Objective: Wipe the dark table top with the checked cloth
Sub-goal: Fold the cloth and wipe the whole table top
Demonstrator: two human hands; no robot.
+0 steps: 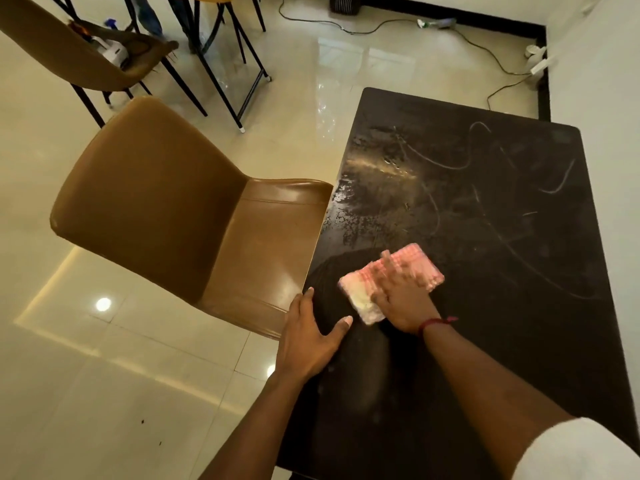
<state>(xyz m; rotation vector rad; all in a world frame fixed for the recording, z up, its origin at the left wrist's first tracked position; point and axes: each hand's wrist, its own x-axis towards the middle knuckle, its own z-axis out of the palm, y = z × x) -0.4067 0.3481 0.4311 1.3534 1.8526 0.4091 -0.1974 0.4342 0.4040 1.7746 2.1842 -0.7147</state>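
Note:
The dark table top (pixel 485 209) fills the right half of the view, streaked with dusty smears and wet patches at its far and left parts. A folded pink-and-white checked cloth (pixel 360 299) lies on the near left part of the table. My right hand (pixel 403 299) presses flat on the cloth, blurred by motion; a red thread is tied at its wrist. My left hand (pixel 308 337) rests on the table's left edge, fingers spread, holding nothing.
A tan padded chair (pixel 166 209) stands tight against the table's left edge. A second chair (pixel 69 50) with small items on its seat and black metal table legs (pixel 239 81) stand farther back. A power cord (pixel 485 53) runs across the shiny tiled floor. A white wall (pixel 606 98) borders the table's right.

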